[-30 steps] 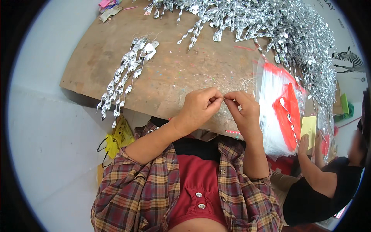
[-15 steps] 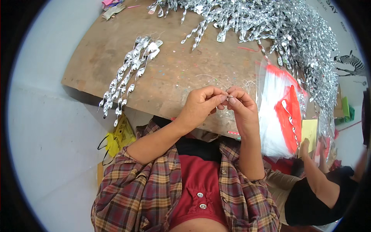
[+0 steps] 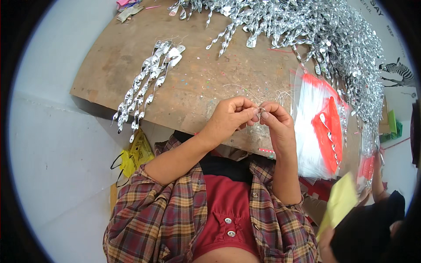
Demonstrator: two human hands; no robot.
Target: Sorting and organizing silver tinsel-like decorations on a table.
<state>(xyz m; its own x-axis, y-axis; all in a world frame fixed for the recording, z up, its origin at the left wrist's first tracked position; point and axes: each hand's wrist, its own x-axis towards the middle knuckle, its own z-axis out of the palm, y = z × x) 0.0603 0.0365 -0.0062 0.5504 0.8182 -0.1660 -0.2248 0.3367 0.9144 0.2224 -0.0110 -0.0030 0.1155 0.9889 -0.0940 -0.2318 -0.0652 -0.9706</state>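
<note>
Left hand and right hand meeting above the bench, fingers pinched shut on something tiny, too small to identify; silver spirals nearby.

We see a worn brown wooden board table with bright flecks speckled over its middle. On its left part lies a small bundle of silver twisted foil spirals, its lower end hanging over the near edge. A big heap of the same silver foil spirals covers the far and right side. On the right sits a stack of clear plastic bags with red-orange headers. Far left corner: small pink and grey scraps.
</note>
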